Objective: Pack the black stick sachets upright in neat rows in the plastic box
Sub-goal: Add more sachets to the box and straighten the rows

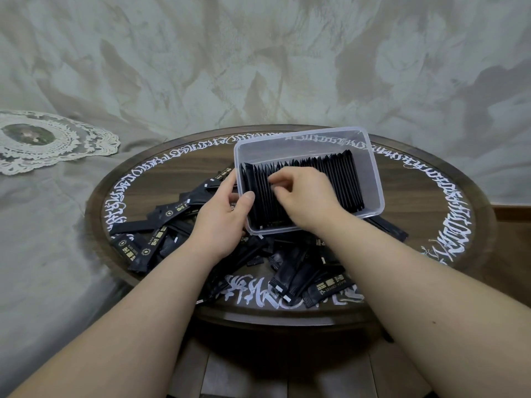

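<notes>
Forearms reach in from the bottom edge toward the plastic box (pixel 376 173), which sits tilted on a round wooden table (pixel 448 214) ringed with white script. The left hand (pixel 221 216) grips the box's near-left corner, thumb hooked over the rim and fingers curled round the outside wall. The right hand (pixel 304 193) is inside the box, knuckles up, fingertips curled down and pinching the tops of sachets in the row of black stick sachets (pixel 333 182). That row stands on edge, packed tight, spanning the box from its left wall toward the right. Loose sachets (pixel 149 242) lie scattered flat on the table beneath both wrists and to the left of the box.
</notes>
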A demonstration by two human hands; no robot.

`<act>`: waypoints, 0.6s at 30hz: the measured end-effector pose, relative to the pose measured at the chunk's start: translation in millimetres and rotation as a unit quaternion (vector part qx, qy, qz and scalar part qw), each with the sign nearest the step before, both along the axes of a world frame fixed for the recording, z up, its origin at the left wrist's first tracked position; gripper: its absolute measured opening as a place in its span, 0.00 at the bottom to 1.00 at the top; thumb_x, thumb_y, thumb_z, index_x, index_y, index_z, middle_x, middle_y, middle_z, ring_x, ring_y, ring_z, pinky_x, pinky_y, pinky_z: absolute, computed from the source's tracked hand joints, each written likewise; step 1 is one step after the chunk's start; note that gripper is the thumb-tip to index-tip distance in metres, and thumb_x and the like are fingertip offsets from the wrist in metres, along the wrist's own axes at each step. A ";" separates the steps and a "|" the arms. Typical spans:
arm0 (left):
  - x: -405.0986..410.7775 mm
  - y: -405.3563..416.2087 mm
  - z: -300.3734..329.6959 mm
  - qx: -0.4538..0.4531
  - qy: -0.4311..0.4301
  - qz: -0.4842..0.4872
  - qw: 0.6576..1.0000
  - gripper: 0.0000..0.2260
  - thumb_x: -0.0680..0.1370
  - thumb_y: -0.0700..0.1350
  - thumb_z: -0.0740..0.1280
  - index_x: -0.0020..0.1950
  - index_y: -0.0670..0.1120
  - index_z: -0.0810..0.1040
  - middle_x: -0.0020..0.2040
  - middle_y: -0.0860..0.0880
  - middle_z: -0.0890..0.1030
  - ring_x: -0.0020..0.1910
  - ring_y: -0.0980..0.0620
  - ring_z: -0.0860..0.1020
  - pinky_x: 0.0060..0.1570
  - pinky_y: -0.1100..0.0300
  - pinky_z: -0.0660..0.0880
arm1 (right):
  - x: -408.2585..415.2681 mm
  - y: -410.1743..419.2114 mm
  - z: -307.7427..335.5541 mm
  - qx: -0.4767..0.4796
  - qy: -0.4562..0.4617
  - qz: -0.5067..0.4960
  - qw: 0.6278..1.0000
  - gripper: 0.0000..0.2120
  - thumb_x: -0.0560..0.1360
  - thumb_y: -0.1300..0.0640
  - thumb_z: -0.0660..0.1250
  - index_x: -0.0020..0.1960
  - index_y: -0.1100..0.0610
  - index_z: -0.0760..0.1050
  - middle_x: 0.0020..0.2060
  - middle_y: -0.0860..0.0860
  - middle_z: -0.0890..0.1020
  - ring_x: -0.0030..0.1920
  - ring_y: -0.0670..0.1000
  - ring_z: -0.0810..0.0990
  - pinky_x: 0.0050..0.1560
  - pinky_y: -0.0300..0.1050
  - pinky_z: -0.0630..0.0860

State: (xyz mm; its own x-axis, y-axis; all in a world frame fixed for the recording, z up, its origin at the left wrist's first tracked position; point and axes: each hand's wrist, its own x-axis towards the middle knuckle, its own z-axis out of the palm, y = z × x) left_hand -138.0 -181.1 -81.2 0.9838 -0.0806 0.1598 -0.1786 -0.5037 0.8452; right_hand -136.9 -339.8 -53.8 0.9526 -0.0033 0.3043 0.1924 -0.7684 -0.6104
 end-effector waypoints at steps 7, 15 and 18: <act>3.2 -14.5 2.8 -0.044 0.034 -0.023 0.998 0.28 0.80 0.49 0.64 0.77 0.57 0.57 0.58 0.59 0.77 0.50 0.52 0.81 0.55 0.47 0.77 | -20.0 -49.9 6.7 -0.001 -0.060 -0.033 0.998 0.08 0.76 0.58 0.66 0.52 0.53 0.82 0.47 0.47 0.84 0.49 0.47 0.80 0.56 0.39 0.73; -33.9 -19.6 14.3 0.193 -0.130 -0.038 0.972 0.10 0.74 0.55 0.69 0.52 0.54 0.74 0.51 0.54 0.76 0.47 0.57 0.76 0.47 0.59 0.70 | -60.3 -100.4 30.2 -0.065 -0.017 -0.042 0.997 0.06 0.70 0.50 0.72 0.39 0.51 0.79 0.34 0.43 0.81 0.37 0.45 0.78 0.42 0.41 0.74; -47.9 -28.8 8.9 0.310 -0.091 -0.143 0.935 0.27 0.71 0.65 0.67 0.65 0.53 0.73 0.63 0.54 0.74 0.63 0.54 0.71 0.62 0.58 0.68 | -73.0 -117.8 17.1 -0.189 0.109 -0.030 0.975 0.20 0.67 0.41 0.73 0.53 0.51 0.78 0.47 0.47 0.82 0.49 0.49 0.79 0.47 0.40 0.72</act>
